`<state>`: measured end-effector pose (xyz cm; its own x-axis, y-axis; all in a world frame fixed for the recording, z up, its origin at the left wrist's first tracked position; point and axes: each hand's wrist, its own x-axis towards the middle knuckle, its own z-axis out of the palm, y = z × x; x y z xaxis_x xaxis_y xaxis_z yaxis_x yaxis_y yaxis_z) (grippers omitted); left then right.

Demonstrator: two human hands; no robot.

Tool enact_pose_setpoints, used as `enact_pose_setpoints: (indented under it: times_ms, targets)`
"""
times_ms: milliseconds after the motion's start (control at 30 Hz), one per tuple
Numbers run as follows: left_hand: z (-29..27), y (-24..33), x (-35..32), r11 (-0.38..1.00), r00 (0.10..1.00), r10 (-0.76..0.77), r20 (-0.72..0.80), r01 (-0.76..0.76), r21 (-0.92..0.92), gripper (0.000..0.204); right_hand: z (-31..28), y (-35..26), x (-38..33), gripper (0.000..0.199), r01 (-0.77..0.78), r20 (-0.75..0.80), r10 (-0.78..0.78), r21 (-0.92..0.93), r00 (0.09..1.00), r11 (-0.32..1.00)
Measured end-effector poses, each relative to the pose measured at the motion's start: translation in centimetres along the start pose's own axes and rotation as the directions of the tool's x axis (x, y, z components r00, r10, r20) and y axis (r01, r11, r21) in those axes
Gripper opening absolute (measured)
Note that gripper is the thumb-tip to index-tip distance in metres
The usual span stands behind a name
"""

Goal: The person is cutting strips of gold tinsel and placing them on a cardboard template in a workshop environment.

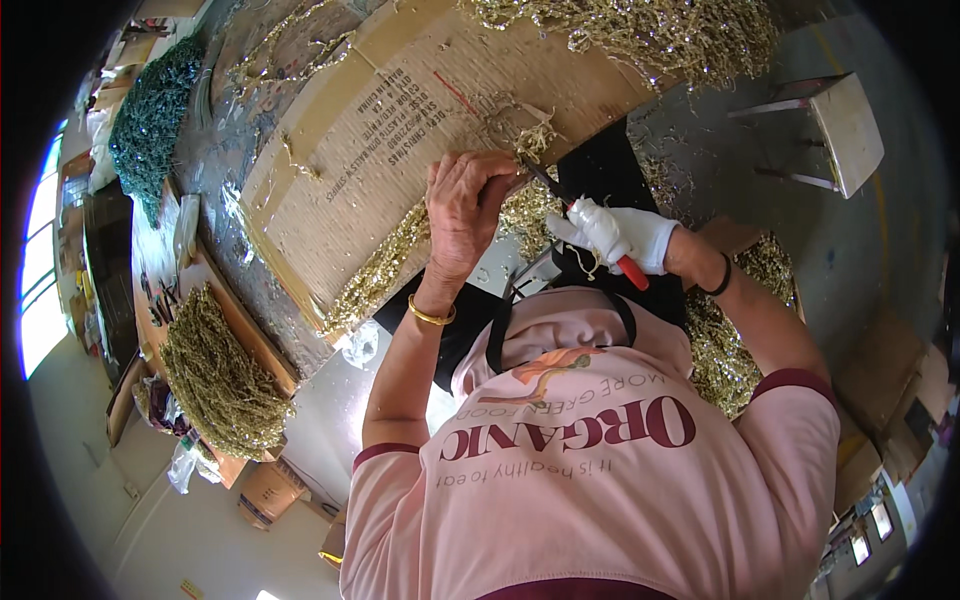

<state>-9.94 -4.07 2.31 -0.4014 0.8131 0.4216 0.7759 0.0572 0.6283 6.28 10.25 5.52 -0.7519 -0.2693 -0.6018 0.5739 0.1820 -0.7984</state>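
Head view: left hand [466, 205] pinching a gold tinsel sprig [533, 140]; gloved right hand [620, 235] gripping red-handled cutters [585, 222]. Heaps of gold tinsel [222, 378] seemingly cut already, more uncut on the cardboard-covered worktop [350, 170].

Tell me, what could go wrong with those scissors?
The bare left hand holds the gold tinsel right beside the scissors in the gloved right hand, so its fingers might get nicked. Loose tinsel bits could also slide off the cardboard onto the floor.

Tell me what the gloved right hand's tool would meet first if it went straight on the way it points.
Likely the left hand: the right hand aims its red-handled tool up-left at the gold tinsel the left hand pinches over the cardboard sheet; depth is unclear.
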Motion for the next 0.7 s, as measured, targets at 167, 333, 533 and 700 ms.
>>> enact_pose_setpoints:
  times_ms: [167, 333, 533, 700]
  targets:
    - [0.0, -0.2, -0.2, 0.999, 0.999, 0.05, -0.009, -0.049, 0.018, 0.017, 0.0, 0.2, 0.1, 0.019, 0.027, -0.007, -0.028, -0.132, 1.0, 0.991]
    - [0.0, -0.1, -0.1, 0.999, 0.999, 0.045, -0.004, -0.044, 0.022, 0.018, 1.5, 6.4, 3.1, 0.021, 0.162, -0.227, -0.355, -0.591, 0.907, 0.79]
    - [0.0, -0.1, -0.2, 1.0, 1.0, 0.013, -0.013, -0.013, 0.015, 0.019, 1.7, 3.2, 2.4, 0.031, -0.055, -0.393, -0.147, -0.458, 0.908, 0.887]
    - [-0.1, 0.2, -0.1, 1.0, 1.0, 0.011, -0.012, -0.011, 0.015, 0.019, 2.0, 3.1, 2.1, 0.032, -0.176, -0.412, -0.032, -0.458, 0.911, 0.871]
